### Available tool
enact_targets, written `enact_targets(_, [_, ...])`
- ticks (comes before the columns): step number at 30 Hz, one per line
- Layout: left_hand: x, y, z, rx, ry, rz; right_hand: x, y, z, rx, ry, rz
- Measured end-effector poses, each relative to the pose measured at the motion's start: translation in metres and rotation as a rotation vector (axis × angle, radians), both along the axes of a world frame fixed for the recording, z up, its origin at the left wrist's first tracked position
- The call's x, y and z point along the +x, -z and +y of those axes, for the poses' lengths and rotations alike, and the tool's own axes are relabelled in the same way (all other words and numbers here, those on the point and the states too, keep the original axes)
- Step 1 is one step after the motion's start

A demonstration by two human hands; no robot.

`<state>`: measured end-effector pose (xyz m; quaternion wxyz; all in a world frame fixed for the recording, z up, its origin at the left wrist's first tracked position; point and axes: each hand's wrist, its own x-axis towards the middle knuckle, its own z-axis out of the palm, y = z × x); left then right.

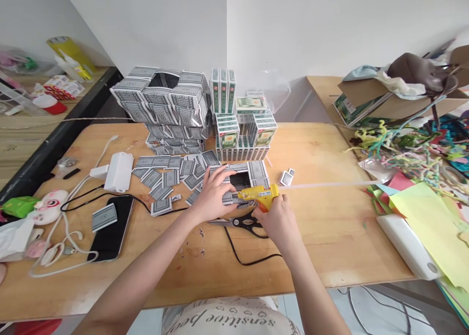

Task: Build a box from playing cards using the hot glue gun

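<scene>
My right hand is wrapped round the handle of a yellow hot glue gun, its nozzle pointing left. A long translucent glue stick runs out of the gun's back to the right. The nozzle is at the near side of a box-like frame made of playing cards, which has a dark opening in its middle. My left hand grips the left end of this frame, fingers and thumb curved over it. Black-handled scissors lie just below the gun. Where the nozzle tip meets the cards is partly hidden.
Loose playing cards are strewn to the left. Behind stand a stacked card structure and boxed card decks. A phone, a white adapter and cables lie left; coloured paper lies right.
</scene>
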<state>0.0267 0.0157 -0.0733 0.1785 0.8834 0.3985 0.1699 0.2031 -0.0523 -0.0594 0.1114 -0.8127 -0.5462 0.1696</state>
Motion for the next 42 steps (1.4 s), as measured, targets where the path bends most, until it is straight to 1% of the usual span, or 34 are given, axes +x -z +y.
enact_targets(9, [0.000, -0.001, 0.000, 0.000, -0.009, -0.007, 0.005, 0.000, -0.004, -0.010, -0.088, 0.055])
enact_targets(20, [0.000, -0.001, -0.001, 0.008, -0.009, -0.010, 0.010, -0.006, -0.005, -0.063, -0.136, 0.048])
enact_targets(25, [0.000, 0.000, -0.001, 0.009, -0.010, -0.009, 0.012, -0.007, -0.005, -0.096, -0.148, 0.042])
enact_targets(31, [-0.001, -0.001, -0.001, 0.004, 0.008, 0.005, 0.013, -0.006, -0.005, -0.093, -0.163, 0.050])
enact_targets(36, [-0.003, -0.005, 0.000, -0.030, 0.044, 0.024, 0.015, -0.004, -0.005, -0.098, -0.187, 0.014])
enact_targets(39, [-0.004, -0.005, 0.001, -0.047, 0.051, 0.029, 0.018, -0.002, -0.005, -0.075, -0.201, 0.021])
enact_targets(42, [-0.006, -0.007, 0.002, -0.065, 0.068, 0.041, 0.023, -0.001, -0.004, -0.034, -0.181, 0.069])
